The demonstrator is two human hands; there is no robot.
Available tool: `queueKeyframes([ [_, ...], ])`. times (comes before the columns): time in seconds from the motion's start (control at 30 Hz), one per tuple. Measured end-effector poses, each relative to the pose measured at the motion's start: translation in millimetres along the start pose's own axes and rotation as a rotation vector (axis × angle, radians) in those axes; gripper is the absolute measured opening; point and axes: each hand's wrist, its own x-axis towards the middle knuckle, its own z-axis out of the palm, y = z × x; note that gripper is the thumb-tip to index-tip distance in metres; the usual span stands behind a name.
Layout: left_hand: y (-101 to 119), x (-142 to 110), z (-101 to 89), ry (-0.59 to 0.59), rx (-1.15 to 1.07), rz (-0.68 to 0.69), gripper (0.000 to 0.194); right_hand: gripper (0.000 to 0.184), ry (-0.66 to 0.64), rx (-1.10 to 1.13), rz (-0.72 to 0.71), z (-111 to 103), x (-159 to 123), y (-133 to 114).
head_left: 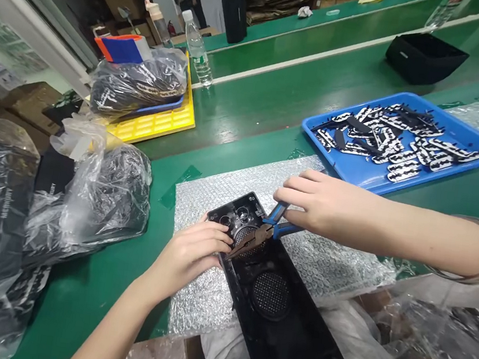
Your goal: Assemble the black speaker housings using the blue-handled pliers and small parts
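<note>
The step in hand looks like work with the metal pliers with blue handles (256,240) on the side edge of the long black plastic shell (289,340). The right hand (313,200) is curled around the blue handles. The brown tips reach across the shell to its left edge, close to the other hand's fingers. I can't tell if the tips are biting on anything.

The left hand (189,249) has its fingers bent close together, pinching the shell's left edge near the far end. Its thumb is hard to see.

The next move seems to call for a steady left hand, a careful squeeze of the handles, and fingertips kept away from the metal tips.

The shell lies between the hands, under the pliers. Its far end is over the silvery clear bubble wrap sheet (332,278), and its near end sticks out over the person's lap. The right hand is above its right side.
</note>
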Motion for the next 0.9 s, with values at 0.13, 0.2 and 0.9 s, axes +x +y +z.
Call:
queueKeyframes([
  [0.13, 0, 0, 0.0, -0.012, -0.041, -0.036, 0.013, 0.011, 0.036, -0.029, 0.009, 2, -4, -6],
  [0.2, 0, 0, -0.2, -0.018, -0.056, -0.05, 0.013, 0.01, 0.047, -0.049, 0.024, 3, -7, -9],
  [0.9, 2, 8, -4.5, -0.054, -0.059, -0.045, 0.01, 0.026, 0.051, -0.086, 0.045, 3, -21, -19],
])
